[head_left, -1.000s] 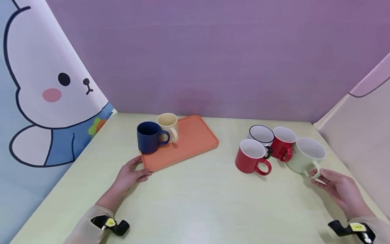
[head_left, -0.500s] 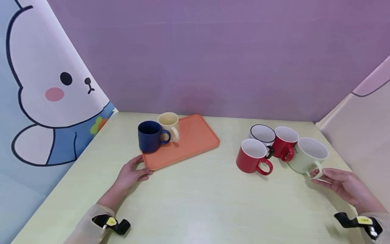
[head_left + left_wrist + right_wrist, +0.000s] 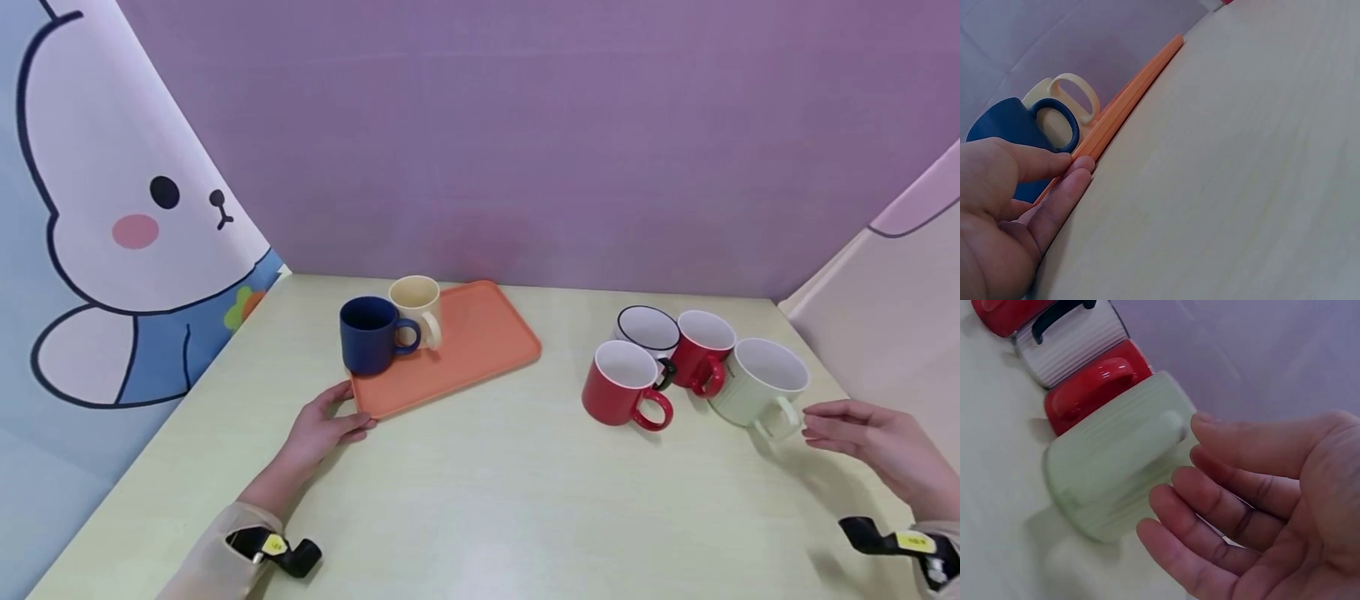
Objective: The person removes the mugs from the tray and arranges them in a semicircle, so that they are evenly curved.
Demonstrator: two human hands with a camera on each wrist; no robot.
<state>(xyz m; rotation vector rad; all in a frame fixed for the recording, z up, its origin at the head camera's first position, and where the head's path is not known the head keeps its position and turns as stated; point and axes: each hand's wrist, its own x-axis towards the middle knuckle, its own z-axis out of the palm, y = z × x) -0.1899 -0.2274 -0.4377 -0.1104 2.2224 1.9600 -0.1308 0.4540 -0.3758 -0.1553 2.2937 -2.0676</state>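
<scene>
Right fingers [image 3: 1210, 499] have let go of the green mug [image 3: 753, 392] — drawn back.

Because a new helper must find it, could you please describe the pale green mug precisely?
On the table, look right of the orange tray. The pale green mug stands rightmost there, its handle toward the person's right hand. It alone is green: its neighbours are red mugs and a white mug.

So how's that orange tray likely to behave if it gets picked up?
The orange tray is probably stiff, since its edges run straight. Its left end would likely feel heavier, as the blue mug and cream mug stand there. They could slide if it tilts, because its rim looks low.
</scene>
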